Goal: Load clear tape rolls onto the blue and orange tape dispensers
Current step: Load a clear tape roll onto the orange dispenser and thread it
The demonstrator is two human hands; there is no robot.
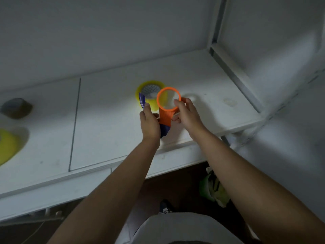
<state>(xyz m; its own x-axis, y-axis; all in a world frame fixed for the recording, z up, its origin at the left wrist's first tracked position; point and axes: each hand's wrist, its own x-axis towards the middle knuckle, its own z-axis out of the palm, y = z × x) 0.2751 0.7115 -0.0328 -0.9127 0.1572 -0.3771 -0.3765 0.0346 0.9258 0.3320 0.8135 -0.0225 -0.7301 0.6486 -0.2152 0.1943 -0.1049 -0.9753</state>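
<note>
Both arms outstretched; left hand [149,123] grips blue dispenser [142,101], right hand [187,114] pinches orange dispenser [167,107], ring up, handle toward the person.

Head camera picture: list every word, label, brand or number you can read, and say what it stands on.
No text can be read anywhere in this picture.
Black shoe on the floor: white marks on it, too blurred to read.
Orange dispenser, blue dispenser, yellowish tape roll on the white table: no print visible.
Dark roll at the left: blurred, no label legible.
</note>
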